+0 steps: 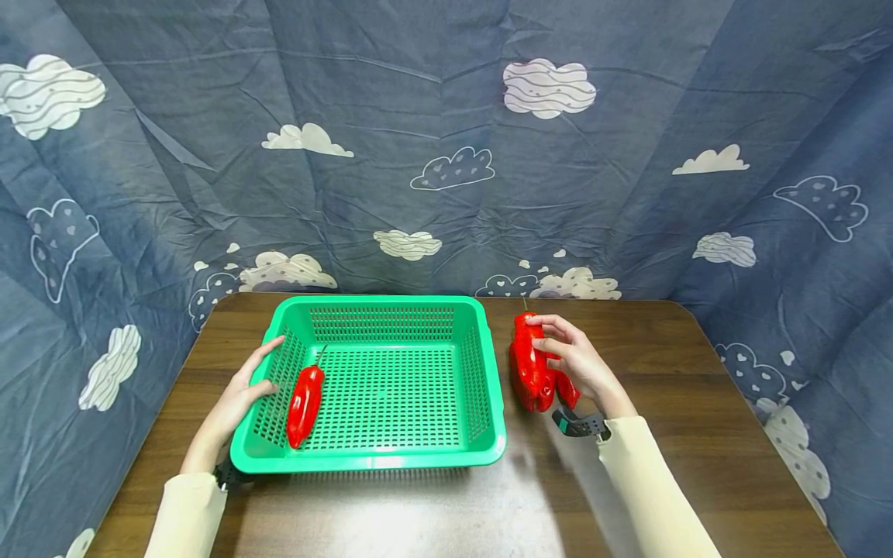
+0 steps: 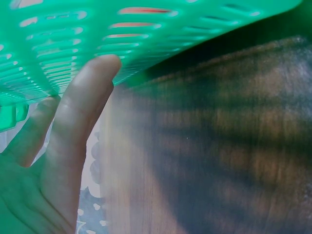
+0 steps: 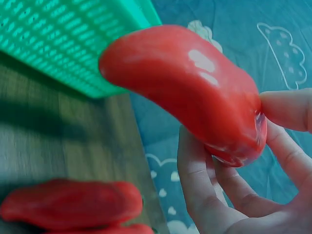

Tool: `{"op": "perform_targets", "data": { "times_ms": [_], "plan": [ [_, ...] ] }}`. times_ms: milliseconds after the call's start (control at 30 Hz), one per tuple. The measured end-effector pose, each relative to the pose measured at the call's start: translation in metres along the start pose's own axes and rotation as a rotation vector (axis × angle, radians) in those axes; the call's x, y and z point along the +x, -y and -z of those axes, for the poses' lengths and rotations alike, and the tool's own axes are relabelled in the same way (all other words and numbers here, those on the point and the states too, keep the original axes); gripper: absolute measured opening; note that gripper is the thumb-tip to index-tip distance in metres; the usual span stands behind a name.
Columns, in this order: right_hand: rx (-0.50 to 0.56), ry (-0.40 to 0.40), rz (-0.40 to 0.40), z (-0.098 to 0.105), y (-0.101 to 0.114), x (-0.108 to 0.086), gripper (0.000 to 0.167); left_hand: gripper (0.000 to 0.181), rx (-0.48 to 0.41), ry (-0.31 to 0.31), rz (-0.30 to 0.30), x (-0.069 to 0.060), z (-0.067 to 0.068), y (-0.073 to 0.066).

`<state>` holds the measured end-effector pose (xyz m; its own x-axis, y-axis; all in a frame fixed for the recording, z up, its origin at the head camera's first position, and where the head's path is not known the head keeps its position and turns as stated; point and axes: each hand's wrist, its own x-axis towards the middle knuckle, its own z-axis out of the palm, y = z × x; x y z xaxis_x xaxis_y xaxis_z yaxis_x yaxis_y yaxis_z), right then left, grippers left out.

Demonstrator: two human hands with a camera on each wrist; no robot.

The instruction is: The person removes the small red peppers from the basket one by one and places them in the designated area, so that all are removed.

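A long red pepper [image 3: 190, 87] is pinched near its stem end by my right hand [image 1: 575, 360], the thumb on one side and fingers on the other. It is held above several more red peppers [image 3: 73, 202] lying on the table right of the green basket [image 1: 377, 463]. My left hand [image 1: 233, 403] lies at the basket's left side with fairly straight fingers at the wall. In the left wrist view, a fingertip [image 2: 105, 63] overlaps the slotted wall. One red pepper [image 1: 305, 407] rests inside the basket, near its left wall, stem pointing away.
The wooden table [image 1: 670, 465] has a bright reflection near its front. A dark blue cloth [image 1: 446, 217] with white clouds hangs behind and at both sides. A dark band [image 1: 579, 422] is worn on the right wrist.
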<state>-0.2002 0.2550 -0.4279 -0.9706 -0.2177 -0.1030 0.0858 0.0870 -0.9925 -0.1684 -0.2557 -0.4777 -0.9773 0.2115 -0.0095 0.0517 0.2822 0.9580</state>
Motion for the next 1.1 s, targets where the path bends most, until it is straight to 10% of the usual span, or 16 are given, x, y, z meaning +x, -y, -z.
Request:
{"op": "perform_targets", "data": {
  "times_ms": [1100],
  "plan": [
    [0.097, -0.112, 0.039, 0.073, -0.031, -0.021, 0.030, 0.076, 0.003, 0.011, 0.019, -0.001, 0.000, 0.000]
  ]
}}
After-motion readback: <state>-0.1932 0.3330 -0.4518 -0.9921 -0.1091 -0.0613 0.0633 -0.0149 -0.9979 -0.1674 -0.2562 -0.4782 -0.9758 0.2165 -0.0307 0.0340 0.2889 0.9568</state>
